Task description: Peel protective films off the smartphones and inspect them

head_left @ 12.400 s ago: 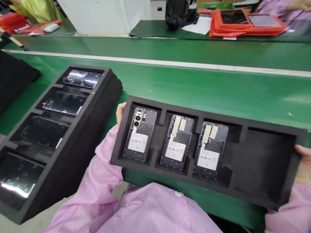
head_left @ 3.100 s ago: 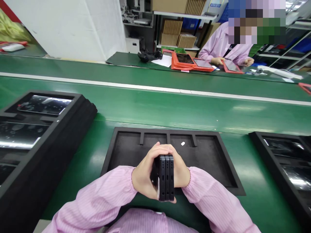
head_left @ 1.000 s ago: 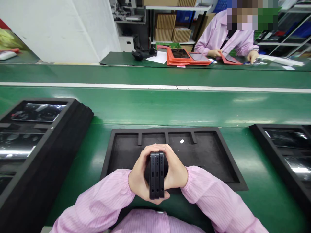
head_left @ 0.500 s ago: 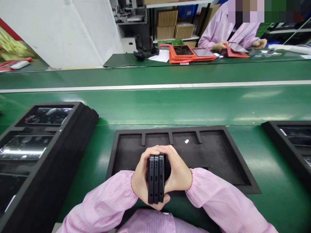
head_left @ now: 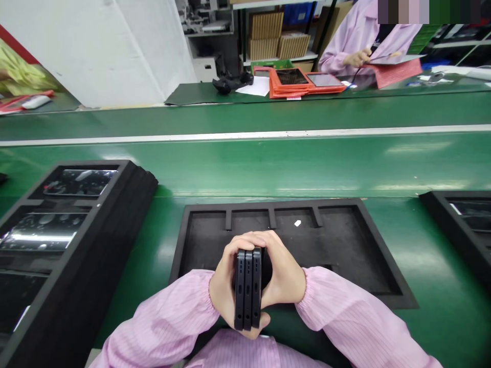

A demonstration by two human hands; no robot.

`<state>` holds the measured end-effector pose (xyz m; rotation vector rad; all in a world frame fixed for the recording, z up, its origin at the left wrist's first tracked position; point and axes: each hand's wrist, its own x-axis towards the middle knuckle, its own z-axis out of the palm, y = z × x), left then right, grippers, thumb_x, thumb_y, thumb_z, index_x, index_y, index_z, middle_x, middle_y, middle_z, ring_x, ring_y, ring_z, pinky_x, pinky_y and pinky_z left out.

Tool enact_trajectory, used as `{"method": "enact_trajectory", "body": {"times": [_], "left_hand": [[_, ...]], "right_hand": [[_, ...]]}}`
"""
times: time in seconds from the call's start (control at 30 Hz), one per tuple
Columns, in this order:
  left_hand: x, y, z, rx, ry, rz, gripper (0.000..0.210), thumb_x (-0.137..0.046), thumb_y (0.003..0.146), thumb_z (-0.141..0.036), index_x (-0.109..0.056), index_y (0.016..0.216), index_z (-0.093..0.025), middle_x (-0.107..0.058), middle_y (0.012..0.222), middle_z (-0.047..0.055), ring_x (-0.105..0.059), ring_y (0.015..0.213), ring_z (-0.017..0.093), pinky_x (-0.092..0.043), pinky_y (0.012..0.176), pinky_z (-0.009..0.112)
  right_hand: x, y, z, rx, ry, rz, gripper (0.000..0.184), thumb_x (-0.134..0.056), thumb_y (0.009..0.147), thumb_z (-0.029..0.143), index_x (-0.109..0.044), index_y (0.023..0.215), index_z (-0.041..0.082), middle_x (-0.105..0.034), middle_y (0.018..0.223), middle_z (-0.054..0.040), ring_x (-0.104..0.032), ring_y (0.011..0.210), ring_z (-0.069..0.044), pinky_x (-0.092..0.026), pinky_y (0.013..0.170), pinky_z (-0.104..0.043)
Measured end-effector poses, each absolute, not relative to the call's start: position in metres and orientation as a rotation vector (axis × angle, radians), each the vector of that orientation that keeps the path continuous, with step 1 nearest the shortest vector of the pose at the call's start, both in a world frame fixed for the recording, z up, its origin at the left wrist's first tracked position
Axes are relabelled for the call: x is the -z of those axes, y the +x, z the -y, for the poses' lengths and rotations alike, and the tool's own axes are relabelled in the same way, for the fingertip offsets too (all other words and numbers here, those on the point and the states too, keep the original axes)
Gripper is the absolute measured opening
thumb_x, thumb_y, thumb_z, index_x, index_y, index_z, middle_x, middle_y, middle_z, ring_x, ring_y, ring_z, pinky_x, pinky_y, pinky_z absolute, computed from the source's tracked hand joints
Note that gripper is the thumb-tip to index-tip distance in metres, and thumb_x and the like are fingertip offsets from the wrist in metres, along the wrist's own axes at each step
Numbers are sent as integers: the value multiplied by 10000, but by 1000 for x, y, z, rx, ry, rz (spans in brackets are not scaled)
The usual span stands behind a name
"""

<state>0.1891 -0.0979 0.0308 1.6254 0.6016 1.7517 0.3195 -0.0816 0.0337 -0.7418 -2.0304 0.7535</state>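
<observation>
Phones [head_left: 248,291]: three, pressed face to face on edge, near the tabletop's [head_left: 429,266] near edge.
Long axis: roughly toward the far edge, port ends nearest.
Left hand [head_left: 223,289]: wrapped around them, palm closer.
Right hand [head_left: 286,281]: cupped, palm apart.

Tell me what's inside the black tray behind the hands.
A small white scrap lies in the tray, near its far edge. The left hand, right hand and three phones block part of its nearer side, so anything there cannot be seen.
</observation>
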Motion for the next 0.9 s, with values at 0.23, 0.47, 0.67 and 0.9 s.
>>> {"method": "enact_trajectory", "body": {"times": [0.23, 0.47, 0.67, 0.9], "left_hand": [[-28, 192, 97, -1813, 1608, -528, 751, -714, 585, -565, -477, 1212, -227, -532, 1027, 74, -592, 956, 257, -528, 900, 452], [-29, 183, 94, -1692, 1409, -427, 752, -693, 619, -520, -440, 1263, -224, -512, 1115, 105, -568, 1056, 288, -519, 915, 436], [-23, 182, 90, -1562, 1098, -366, 839, -704, 524, -590, -402, 1229, -249, -484, 1143, 91, -564, 1063, 320, -460, 991, 519], [-21, 179, 91, -1523, 1048, -205, 858, -775, 508, -498, -468, 1265, -235, -501, 1163, 88, -564, 1056, 286, -483, 948, 439]], "right_hand": [[-33, 319, 81, -718, -706, 2042, 954, -901, 455, 550, -417, 1215, 236, -614, 1112, -82, -624, 1001, -273, -465, 873, -425], [-43, 306, 87, -636, -915, 2022, 936, -899, 473, 448, -397, 1232, 230, -614, 1097, -107, -620, 934, -296, -500, 798, -443], [-52, 300, 99, -596, -1151, 2034, 891, -850, 534, 498, -421, 1245, 177, -612, 1030, -106, -616, 869, -277, -531, 724, -427], [-55, 299, 107, -481, -1210, 2049, 846, -788, 589, 560, -430, 1247, 167, -615, 1035, -119, -631, 869, -278, -551, 709, -430]]}}
